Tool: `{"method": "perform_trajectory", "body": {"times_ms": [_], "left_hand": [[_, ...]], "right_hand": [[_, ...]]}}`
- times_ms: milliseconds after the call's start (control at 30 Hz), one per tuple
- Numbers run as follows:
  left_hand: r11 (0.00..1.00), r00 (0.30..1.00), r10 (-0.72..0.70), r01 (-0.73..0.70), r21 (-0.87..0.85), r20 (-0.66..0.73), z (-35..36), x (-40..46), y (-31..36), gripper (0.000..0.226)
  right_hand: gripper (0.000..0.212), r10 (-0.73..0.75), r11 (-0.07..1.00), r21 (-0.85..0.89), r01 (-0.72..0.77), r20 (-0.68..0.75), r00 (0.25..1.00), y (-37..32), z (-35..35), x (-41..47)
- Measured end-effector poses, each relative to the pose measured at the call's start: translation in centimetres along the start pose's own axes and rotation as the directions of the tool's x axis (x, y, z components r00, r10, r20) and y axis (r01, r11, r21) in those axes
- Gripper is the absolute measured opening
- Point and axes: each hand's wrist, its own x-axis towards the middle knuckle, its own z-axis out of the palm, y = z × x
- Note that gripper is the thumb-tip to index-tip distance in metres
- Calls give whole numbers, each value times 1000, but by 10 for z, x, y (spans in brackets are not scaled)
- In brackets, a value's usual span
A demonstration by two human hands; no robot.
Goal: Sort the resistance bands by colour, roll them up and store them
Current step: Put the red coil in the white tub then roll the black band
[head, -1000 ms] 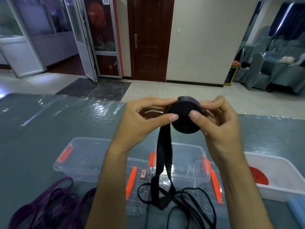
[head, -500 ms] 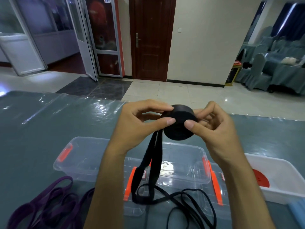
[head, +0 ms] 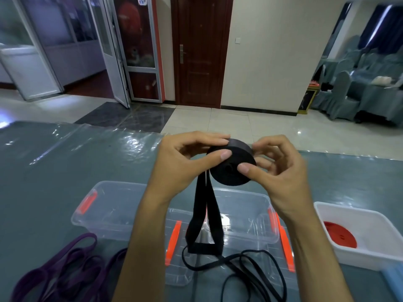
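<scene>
While both hands pinch one black roll (tail hanging), two clear bins.

We see soft, even indoor light, brightest at the glass doors in the upper left of the frame. Glare streaks the plastic sheet over the table and the floor tiles. Edges bow with wide-angle distortion. The upper right looks smeared, perhaps motion blur. Shadows are faint.
</scene>
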Motion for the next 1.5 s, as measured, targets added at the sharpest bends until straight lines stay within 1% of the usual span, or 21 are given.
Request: {"method": "perform_trajectory", "body": {"times_ms": [67, 133, 200, 267, 367, 433, 500, 533, 600, 667, 733, 800, 833, 900, 967, 1033, 1100, 1200, 1300, 1400, 1500], "left_hand": [[999, 996, -51, 53, -15, 69, -3, 1, -1, 36], [996, 988, -89, 88, 11, 124, -6, 0, -1, 44], [994, 989, -109, 109, 5, 95, -8, -1, -2, 45], [991, 991, -133, 133, 19, 18, -8, -1, -2, 40], [989, 988, -145, 145, -16, -58, -4, -3, -1, 31], [989, 990, -135, 132, -67, -44, -1, -2, -1, 28], [990, 992, -124, 125, -61, 11, -1, -1, 0, 33], [992, 993, -113, 114, -54, 21, -1, -1, 0, 35], [994, 995, -99, 98, -40, -21, -2, -2, 0, 36], [994, 991, -106, 104, -30, -83, -1, -3, 1, 34], [991, 987, -118, 110, -78, -112, 2, -4, 1, 25], [987, 991, -115, 106, -122, -67, 3, -2, 1, 19], [987, 994, -107, 104, -120, -19, 2, 0, 1, 23], [992, 993, -95, 100, -78, 70, -1, 3, 0, 33], [996, 992, -86, 89, -25, 92, -4, 4, -2, 32], [995, 994, -95, 95, 13, 54, -5, 2, -3, 26], [991, 991, -130, 130, 5, 7, -3, 1, -5, 20], [988, 987, -155, 156, -18, 51, -4, 2, -6, 24], [988, 975, -151, 154, -4, 164, -7, 3, -5, 37], [992, 985, -96, 83, 91, 142, -4, 3, -6, 33], [987, 991, -95, 82, 136, 96, 1, 3, -8, 26]], "right_hand": [[42, -61, 998, -37, 59, -60, 996, 1, 2, 1], [36, -74, 997, -34, 71, -92, 993, 2, 2, 1], [30, -19, 1000, -22, 18, -47, 999, 1, 1, 1], [35, 45, 997, -58, -43, 30, 999, -1, -1, 2], [42, 54, 994, -99, -49, 44, 998, -4, -3, 2], [45, 1, 998, -60, -1, 6, 1000, -5, -1, 0], [41, -32, 999, -28, 31, -43, 999, -4, -1, -2], [39, -24, 1000, -12, 23, -50, 998, -3, -1, -2], [34, 42, 999, 26, -42, -15, 999, -3, 0, 0], [39, 94, 995, 19, -94, 15, 995, -3, 1, 2], [45, 82, 996, 38, -82, 15, 997, -3, 3, 2], [54, 37, 998, 56, -36, -27, 999, -1, 5, 1], [56, 22, 997, 76, -18, -55, 998, 1, 5, 0], [48, 26, 988, 155, -13, -86, 996, 4, 4, 0], [43, 83, 978, 195, -74, -38, 996, 5, -1, 2], [44, 138, 978, 149, -143, 42, 990, 6, -6, 4], [45, 150, 982, 108, -157, 73, 986, 7, -10, 4], [55, 98, 993, 69, -100, 29, 995, 7, -13, 3], [50, 68, 995, 70, -67, -23, 997, 10, -16, 2], [49, 134, 985, 105, -138, 41, 990, 12, -21, 1], [53, 174, 985, -5, -174, 27, 984, 9, -26, 4]]}}
